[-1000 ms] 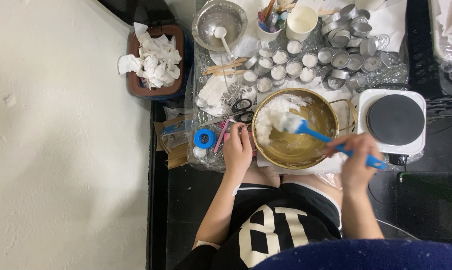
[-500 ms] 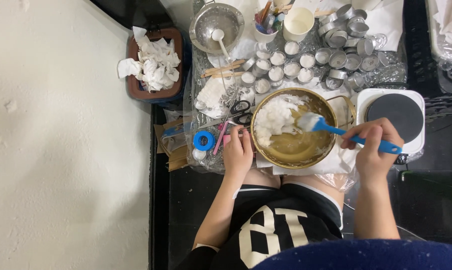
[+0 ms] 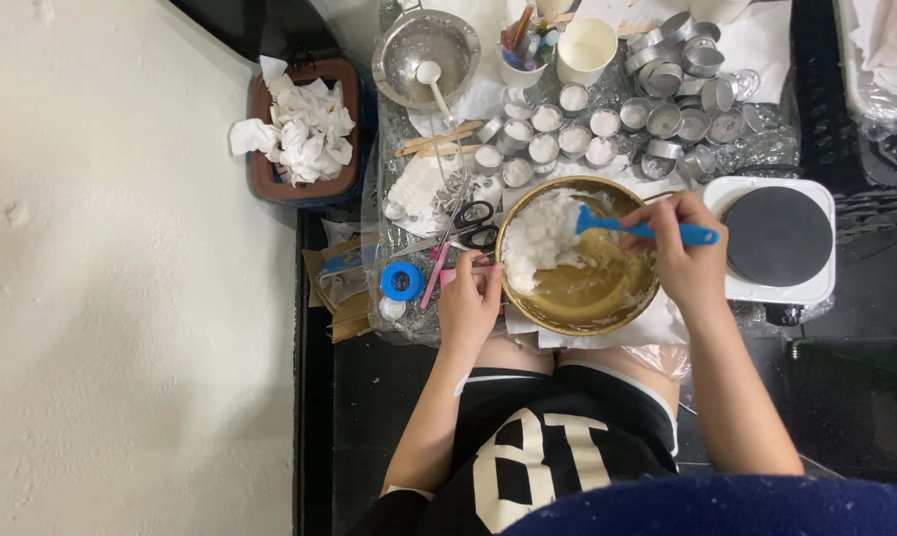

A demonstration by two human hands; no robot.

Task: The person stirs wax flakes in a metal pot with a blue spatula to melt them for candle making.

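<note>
The right hand [image 3: 685, 260] covers the middle of the blue spatula [image 3: 639, 229] handle, and the blade's tip is sunk in the white mass at nine o'clock inside the gold bowl [image 3: 607, 308]. The left hand [image 3: 468, 303] hides part of that bowl's outer rim. At twelve o'clock, the top edge cuts off the metal strainer [image 3: 426, 55] and the cup of pens [image 3: 524, 55]. What the small tins [image 3: 575, 139] contain is too small to tell.

Scissors [image 3: 468, 226] and tins [image 3: 557, 139] crowd the bowl [image 3: 607, 308] (near side free).
</note>
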